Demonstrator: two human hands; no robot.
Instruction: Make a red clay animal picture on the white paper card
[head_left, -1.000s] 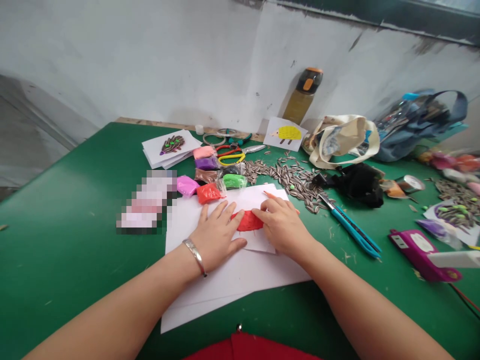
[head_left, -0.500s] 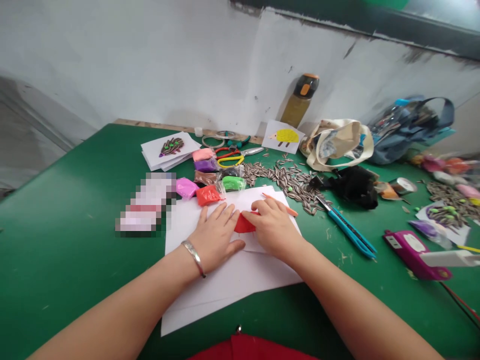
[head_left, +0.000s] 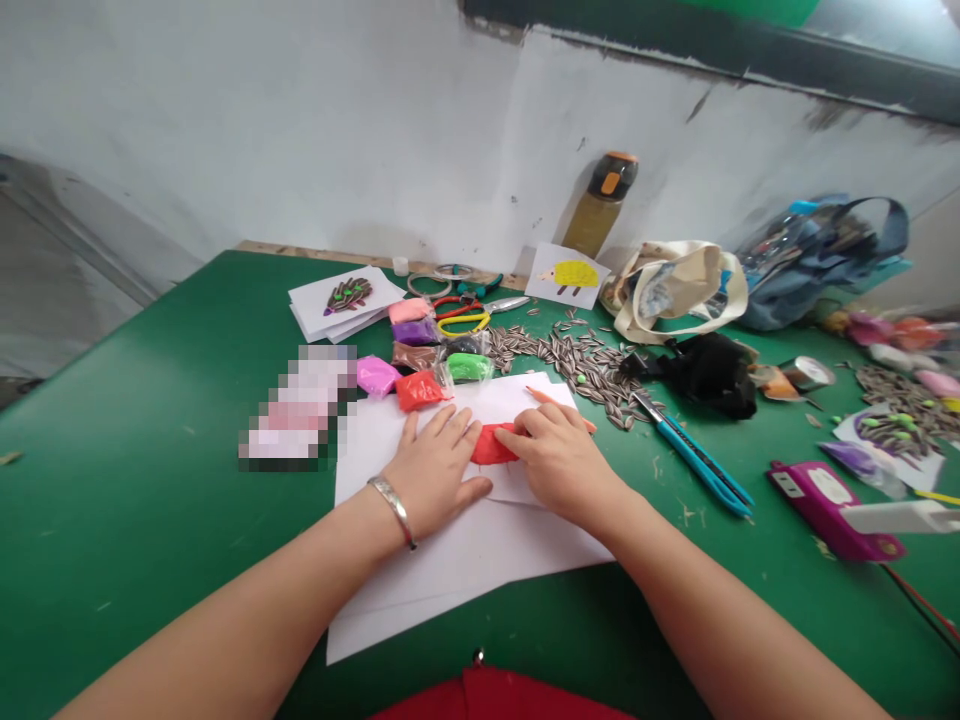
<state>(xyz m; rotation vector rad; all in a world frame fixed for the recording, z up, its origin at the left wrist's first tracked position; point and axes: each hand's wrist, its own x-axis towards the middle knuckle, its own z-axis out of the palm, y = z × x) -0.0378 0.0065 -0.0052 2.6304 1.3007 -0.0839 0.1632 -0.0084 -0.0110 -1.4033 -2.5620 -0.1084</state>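
A flat red piece of modelling clay (head_left: pixel 491 446) lies on a small white sheet (head_left: pixel 517 487), with short drawn lines below it. My left hand (head_left: pixel 435 465) rests flat and open on the paper, fingertips at the clay's left edge. From the right, my right hand (head_left: pixel 559 455) presses the clay with its outstretched index finger. Its other fingers are loosely bent, the thumb is hidden, and no object shows in its grasp. An orange pencil-like stick (head_left: pixel 541 396) lies partly behind this hand. Larger white paper (head_left: pixel 420 585) is spread underneath.
Beyond the paper are clay packets (head_left: pixel 421 388), scissors (head_left: pixel 484 312) and striped sunflower seeds (head_left: pixel 589 365). To the right are a blue utility knife (head_left: pixel 697 460), a black bag (head_left: pixel 712 375) and a magenta device (head_left: pixel 832 510). A hedgehog picture (head_left: pixel 566 275) leans by a bottle (head_left: pixel 596 210).
My right fingers have drawn back and curled more, uncovering more of the red clay. The left hand keeps its place on the paper. The view has shifted slightly.
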